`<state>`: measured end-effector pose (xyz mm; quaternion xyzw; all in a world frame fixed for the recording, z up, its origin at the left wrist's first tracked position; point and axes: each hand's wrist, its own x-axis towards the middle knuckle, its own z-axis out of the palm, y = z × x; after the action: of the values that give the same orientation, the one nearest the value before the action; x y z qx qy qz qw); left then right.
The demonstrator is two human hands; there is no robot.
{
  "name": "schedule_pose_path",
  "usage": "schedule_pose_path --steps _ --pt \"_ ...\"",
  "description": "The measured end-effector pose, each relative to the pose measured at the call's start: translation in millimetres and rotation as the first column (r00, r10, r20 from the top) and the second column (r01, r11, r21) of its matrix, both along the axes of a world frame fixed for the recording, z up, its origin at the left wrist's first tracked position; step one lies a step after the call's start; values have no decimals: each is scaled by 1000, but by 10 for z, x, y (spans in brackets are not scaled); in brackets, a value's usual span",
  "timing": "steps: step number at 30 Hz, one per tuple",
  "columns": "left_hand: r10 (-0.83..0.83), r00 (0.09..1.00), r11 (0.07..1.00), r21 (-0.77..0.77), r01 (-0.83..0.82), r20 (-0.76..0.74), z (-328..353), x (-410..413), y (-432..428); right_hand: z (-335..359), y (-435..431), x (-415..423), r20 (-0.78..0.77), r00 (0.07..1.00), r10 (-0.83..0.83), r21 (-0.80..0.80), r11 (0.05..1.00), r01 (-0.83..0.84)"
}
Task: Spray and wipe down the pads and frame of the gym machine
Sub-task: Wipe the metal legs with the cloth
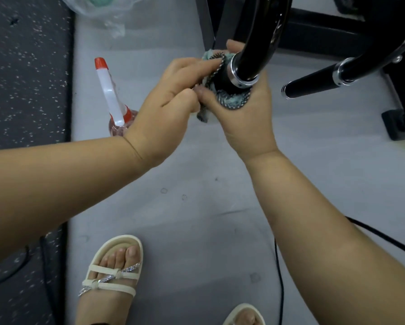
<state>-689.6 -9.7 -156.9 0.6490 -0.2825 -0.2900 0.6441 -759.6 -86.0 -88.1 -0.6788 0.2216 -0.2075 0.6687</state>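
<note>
Head view.

1. Task item: the glossy black curved handlebar tube (264,31) of the gym machine comes down from the top edge. It ends in a chrome collar (240,76).
2. The teal-and-grey cloth with dark stitched edging (234,100) is wrapped round the grip end below that collar.
3. The right hand (246,118) cups the grip end from below, fingers and thumb curled and clamped on the cloth.
4. The left hand (159,113) pinches the cloth's loose left edge between thumb and fingertips.
5. A second black handle grip with chrome collar (314,84) lies to the right, apart from the right hand.
6. The clear spray bottle of pink liquid with white trigger and red nozzle (110,90) stands on the pale grey floor mat (196,195). It sits just inside the mat's left edge, partly hidden by the left wrist.
7. Beyond that edge lies dark speckled rubber flooring (25,78).
8. Open mat extends from the hands to the cream strapped sandal (113,270).
9. A thin black cable (280,277) crosses the mat beside the right forearm.
</note>
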Motion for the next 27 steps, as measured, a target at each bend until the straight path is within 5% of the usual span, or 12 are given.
schedule_pose_path --steps 3,5,8,13,18,21,24,27 --pt "148 974 989 -33 -145 170 -1595 644 -381 51 219 14 46 994 -99 21 995 98" --pt "148 958 986 38 -162 245 -1117 470 -68 -160 47 175 61 987 -148 138 981 139" --pt "104 994 987 130 -98 -36 238 68 57 -411 -57 325 -89 994 -58 212 974 76" --pt "115 993 989 95 -113 -14 403 1 164 -354 -30 314 97 976 -196 76 979 189" --pt "100 995 984 -149 -101 -21 440 -147 222 -336 -117 220 339 917 -212 -124 956 266" --pt "167 984 984 -54 -171 -67 362 -57 154 -459 -173 293 261 960 -103 -202 966 159" --pt "216 966 964 188 -187 -145 265 76 75 -557 -140 383 73 995 -70 -96 992 77" --pt "223 967 965 167 -202 -120 281 113 91 -567 -117 398 63 991 -122 -68 990 126"
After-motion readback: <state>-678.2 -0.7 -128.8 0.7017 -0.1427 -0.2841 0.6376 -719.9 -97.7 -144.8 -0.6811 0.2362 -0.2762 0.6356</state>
